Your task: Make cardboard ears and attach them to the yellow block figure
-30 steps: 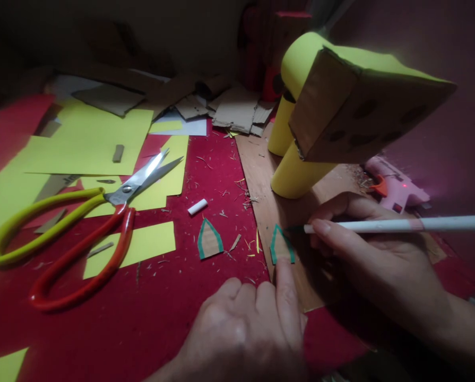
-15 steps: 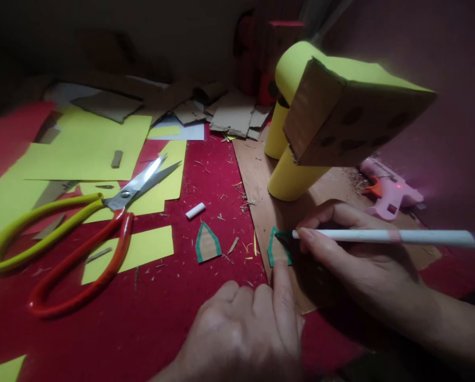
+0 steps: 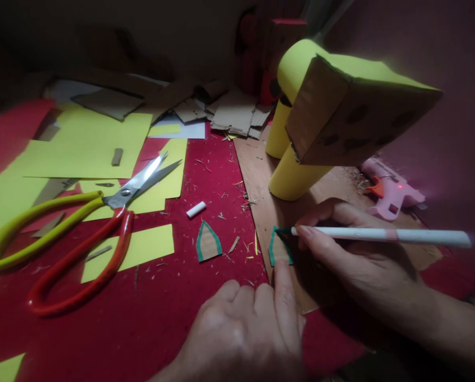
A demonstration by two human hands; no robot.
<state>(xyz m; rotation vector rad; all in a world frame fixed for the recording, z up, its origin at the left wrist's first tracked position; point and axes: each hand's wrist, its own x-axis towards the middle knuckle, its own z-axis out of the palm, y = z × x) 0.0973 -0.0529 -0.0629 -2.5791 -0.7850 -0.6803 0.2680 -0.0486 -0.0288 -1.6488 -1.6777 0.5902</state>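
A small pointed cardboard piece (image 3: 279, 251) with green edges lies on a brown board. My left hand (image 3: 245, 323) has its fingers curled, and its index fingertip presses the piece's lower edge down. My right hand (image 3: 352, 249) is closed around a white felt-tip pen (image 3: 420, 235), held nearly level. The pen's green tip is at the upper right edge of the piece, partly in shadow. Left of the board, a similar green-edged cardboard piece (image 3: 208, 242) rests on the red cloth, with a white pen cap (image 3: 196, 209) just above it.
Large scissors (image 3: 120, 204) lie spread over yellow paper (image 3: 89, 143) at left. A cardboard box shape on yellow tubes (image 3: 301, 175) stands on the brown board (image 3: 247, 159). Behind my right hand is a pink glue gun (image 3: 394, 196) with a red light. Cardboard scraps (image 3: 233, 114) lie at the back.
The pen has shifted very slightly left along the upper edge of the cardboard piece. My left hand stays in place, and the view has moved a little.
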